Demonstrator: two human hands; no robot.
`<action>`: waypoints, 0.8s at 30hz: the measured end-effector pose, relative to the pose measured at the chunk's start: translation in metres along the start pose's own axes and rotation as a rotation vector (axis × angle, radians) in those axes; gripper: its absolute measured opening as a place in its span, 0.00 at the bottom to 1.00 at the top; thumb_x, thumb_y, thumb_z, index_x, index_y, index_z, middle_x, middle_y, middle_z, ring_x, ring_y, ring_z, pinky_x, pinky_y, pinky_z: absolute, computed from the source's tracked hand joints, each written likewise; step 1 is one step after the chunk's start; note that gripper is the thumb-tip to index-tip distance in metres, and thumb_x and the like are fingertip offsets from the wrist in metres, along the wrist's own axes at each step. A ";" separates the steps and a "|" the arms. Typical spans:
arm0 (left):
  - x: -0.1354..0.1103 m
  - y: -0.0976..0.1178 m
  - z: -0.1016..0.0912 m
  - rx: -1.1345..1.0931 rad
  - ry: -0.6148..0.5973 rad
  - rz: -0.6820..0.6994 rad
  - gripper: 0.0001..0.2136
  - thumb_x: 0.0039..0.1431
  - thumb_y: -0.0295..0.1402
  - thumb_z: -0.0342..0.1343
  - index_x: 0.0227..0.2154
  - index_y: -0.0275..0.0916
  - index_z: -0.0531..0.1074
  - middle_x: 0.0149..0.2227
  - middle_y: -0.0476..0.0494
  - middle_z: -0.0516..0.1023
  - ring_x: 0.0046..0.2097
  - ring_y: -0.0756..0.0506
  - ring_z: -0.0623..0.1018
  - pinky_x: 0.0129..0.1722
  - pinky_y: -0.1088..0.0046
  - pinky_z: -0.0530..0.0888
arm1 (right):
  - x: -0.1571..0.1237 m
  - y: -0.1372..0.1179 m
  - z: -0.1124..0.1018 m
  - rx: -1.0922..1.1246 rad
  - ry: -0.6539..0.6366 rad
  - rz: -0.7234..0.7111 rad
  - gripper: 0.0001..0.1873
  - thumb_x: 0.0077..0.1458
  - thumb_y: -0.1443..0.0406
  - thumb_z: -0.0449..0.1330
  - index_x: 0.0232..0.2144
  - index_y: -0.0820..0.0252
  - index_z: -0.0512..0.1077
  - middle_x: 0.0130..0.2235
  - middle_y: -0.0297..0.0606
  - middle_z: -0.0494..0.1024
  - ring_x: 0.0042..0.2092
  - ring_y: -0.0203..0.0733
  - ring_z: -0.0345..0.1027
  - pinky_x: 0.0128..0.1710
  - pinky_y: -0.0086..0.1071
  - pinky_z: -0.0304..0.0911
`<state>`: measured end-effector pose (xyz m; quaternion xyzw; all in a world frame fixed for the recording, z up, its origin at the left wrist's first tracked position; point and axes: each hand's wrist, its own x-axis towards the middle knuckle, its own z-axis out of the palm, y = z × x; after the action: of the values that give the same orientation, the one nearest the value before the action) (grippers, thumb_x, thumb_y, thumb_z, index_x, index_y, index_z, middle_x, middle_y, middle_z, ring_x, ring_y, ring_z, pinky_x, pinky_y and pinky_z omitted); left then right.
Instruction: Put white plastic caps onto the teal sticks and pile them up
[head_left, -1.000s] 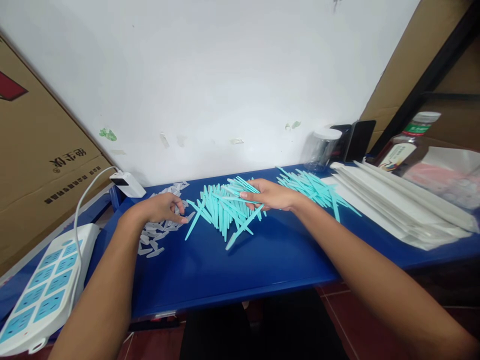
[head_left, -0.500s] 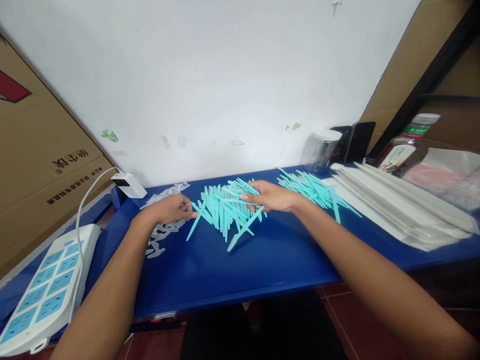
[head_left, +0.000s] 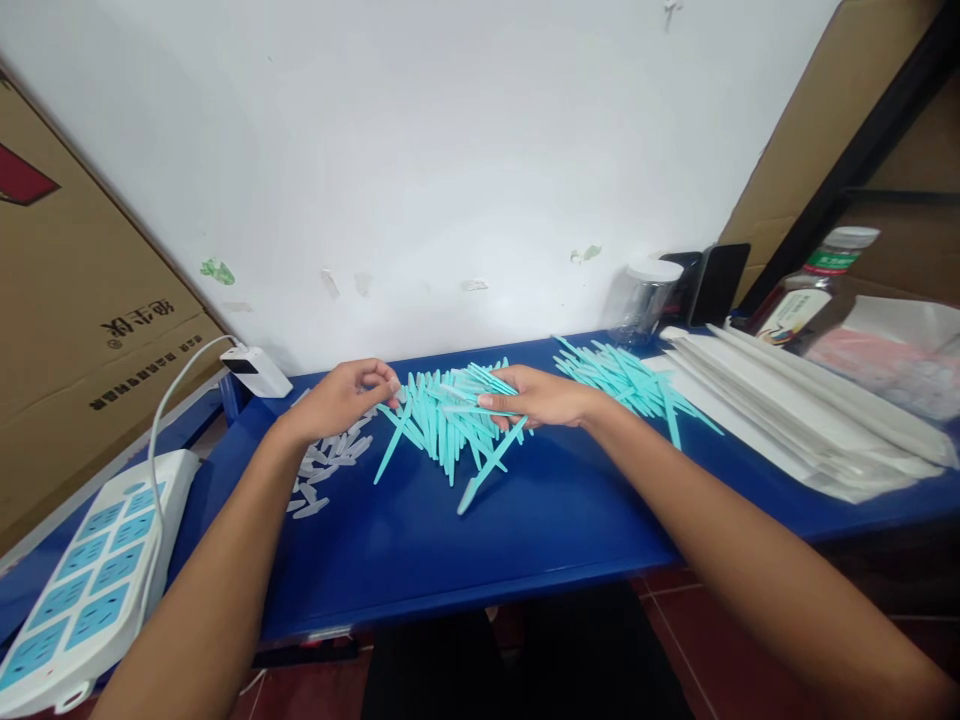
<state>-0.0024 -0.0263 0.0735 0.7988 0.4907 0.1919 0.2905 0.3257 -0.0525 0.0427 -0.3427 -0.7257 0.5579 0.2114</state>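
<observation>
My right hand is closed around a bunch of slim turquoise eyebrow razors, held over the middle of the desk. Beneath it lies a loose pile of the same turquoise razors, one of them angled out toward the front. My left hand has thumb and forefinger pinched on a small translucent cap, at the left edge of that pile. Under and beside this hand lie many translucent caps, partly hidden by it. A second pile of turquoise razors lies to the right, behind my right forearm.
White flat packets lie at the right of the blue desk. Behind them stand a clear jar, a dark phone and a labelled bottle. A power strip and a white charger sit left.
My left hand has risen slightly away from me and now shows a translucent cap at its fingertips. The right hand stays nearly in place; the razor jutting toward the front has shifted slightly.
</observation>
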 end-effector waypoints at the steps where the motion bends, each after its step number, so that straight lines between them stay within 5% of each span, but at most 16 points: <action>1: 0.000 0.006 0.004 -0.065 0.045 0.030 0.20 0.64 0.53 0.57 0.41 0.39 0.72 0.40 0.40 0.85 0.38 0.43 0.81 0.36 0.71 0.72 | 0.001 0.000 0.001 0.000 -0.011 -0.006 0.25 0.57 0.44 0.66 0.36 0.57 0.65 0.30 0.32 0.72 0.29 0.34 0.60 0.22 0.24 0.52; 8: -0.003 0.030 0.031 -0.255 0.212 0.141 0.21 0.61 0.49 0.65 0.47 0.38 0.75 0.43 0.36 0.87 0.39 0.43 0.82 0.33 0.72 0.71 | 0.006 0.004 0.008 0.023 -0.121 -0.025 0.24 0.59 0.43 0.64 0.36 0.57 0.66 0.29 0.31 0.73 0.26 0.33 0.59 0.20 0.23 0.51; 14: -0.004 0.035 0.042 -0.110 0.399 0.230 0.15 0.58 0.46 0.68 0.36 0.38 0.83 0.38 0.40 0.86 0.34 0.45 0.79 0.33 0.70 0.71 | 0.006 0.005 0.009 0.020 -0.132 -0.006 0.23 0.60 0.45 0.64 0.37 0.57 0.66 0.29 0.32 0.73 0.27 0.33 0.61 0.21 0.23 0.52; 24: -0.001 0.030 0.049 -0.094 0.364 0.341 0.09 0.61 0.41 0.66 0.37 0.42 0.85 0.41 0.41 0.86 0.39 0.43 0.81 0.39 0.67 0.75 | 0.006 0.005 0.007 0.020 -0.182 -0.018 0.22 0.62 0.47 0.64 0.36 0.59 0.68 0.30 0.33 0.74 0.26 0.31 0.59 0.20 0.24 0.51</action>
<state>0.0462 -0.0515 0.0564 0.8080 0.3834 0.4014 0.1974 0.3181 -0.0524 0.0354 -0.2821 -0.7393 0.5920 0.1531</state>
